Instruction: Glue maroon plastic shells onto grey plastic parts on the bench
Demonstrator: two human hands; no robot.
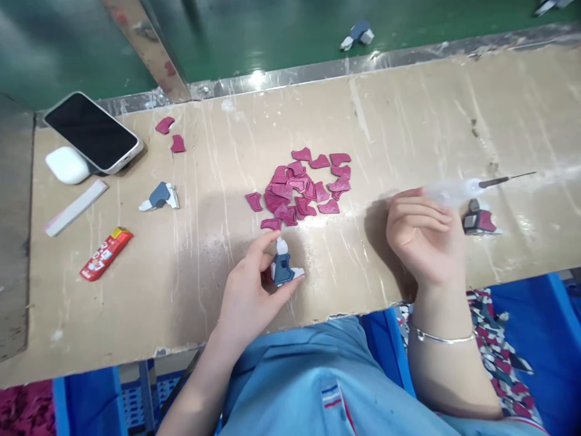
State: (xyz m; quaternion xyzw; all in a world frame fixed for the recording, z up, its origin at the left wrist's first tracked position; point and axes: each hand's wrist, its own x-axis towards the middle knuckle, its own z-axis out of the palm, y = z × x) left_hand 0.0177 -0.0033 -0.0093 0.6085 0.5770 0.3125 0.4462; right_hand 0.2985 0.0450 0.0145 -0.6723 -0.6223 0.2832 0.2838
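Note:
My left hand (247, 287) pinches a small dark-blue and white plastic toy part (282, 269) between thumb and fingers, just above the bench. In my right hand (422, 236) is a translucent needle-tip bottle (447, 192), its thin dark needle pointing right; motion blurs the bottle. A loose heap of small maroon plastic pieces (297, 188) lies beyond my left hand. Close by my right hand rests a part with a maroon piece on it (482, 221). Another blue and white part (161, 195) lies to the left.
On the left of the bench (200, 254) are a phone (93, 130), a white case (68, 165), a pale strip (77, 208) and a red packet (106, 253). Two maroon pieces (178, 144) lie apart. Blue bins (526, 321) stand below; a green surface (281, 36) runs behind.

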